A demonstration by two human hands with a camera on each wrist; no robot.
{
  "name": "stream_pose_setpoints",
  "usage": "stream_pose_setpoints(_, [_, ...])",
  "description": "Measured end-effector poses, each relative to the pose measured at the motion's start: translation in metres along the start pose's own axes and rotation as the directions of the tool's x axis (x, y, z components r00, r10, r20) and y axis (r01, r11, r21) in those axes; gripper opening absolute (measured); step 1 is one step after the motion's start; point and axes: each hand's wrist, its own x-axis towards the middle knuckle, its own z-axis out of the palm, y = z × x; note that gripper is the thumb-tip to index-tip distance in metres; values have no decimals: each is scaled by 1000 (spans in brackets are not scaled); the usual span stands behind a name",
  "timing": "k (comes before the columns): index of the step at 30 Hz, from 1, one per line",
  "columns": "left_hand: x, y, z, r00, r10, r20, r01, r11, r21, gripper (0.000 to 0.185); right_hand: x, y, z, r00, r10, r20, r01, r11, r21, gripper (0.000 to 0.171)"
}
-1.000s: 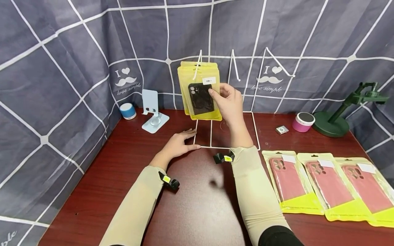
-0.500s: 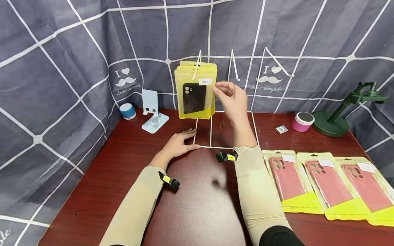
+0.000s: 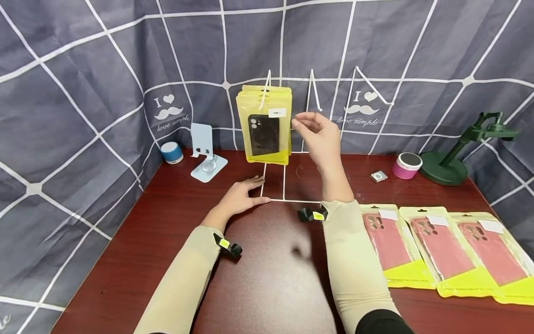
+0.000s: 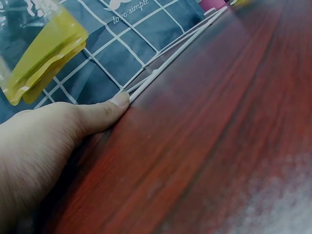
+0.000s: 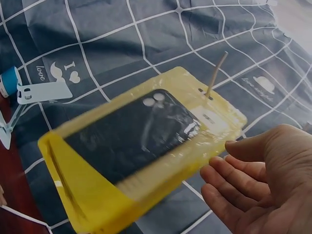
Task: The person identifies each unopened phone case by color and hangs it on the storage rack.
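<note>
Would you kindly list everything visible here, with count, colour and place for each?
Yellow plastic packets with a black phone case: a stack, count unclear, hanging on the left hook of the rack.
White wire display rack: one, back centre of the table.
Yellow packets with red phone cases: three, flat at right.
Light blue phone stand: one, back left.
Blue and white round speaker: one, far left.
Pink round speaker: one, back right.
Small silver square device: one, beside it.
Dark green stand: one, far right.
Dark red wooden table: one.
Left hand: rests against the rack's base.
Right hand: raised beside the hanging packets.
</note>
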Motion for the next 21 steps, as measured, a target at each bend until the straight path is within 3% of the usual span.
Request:
stream_pose_setpoints(12, [-1, 0, 1, 1000, 4, 1, -4, 1000, 1, 83, -14, -17, -31, 992, -18, 123, 27, 997, -71, 26])
stream_pose_setpoints(21, [0, -1, 0, 1000, 15, 1, -15, 1000, 1, 84, -24, -23, -66, 944, 45, 327, 32, 973, -227, 27])
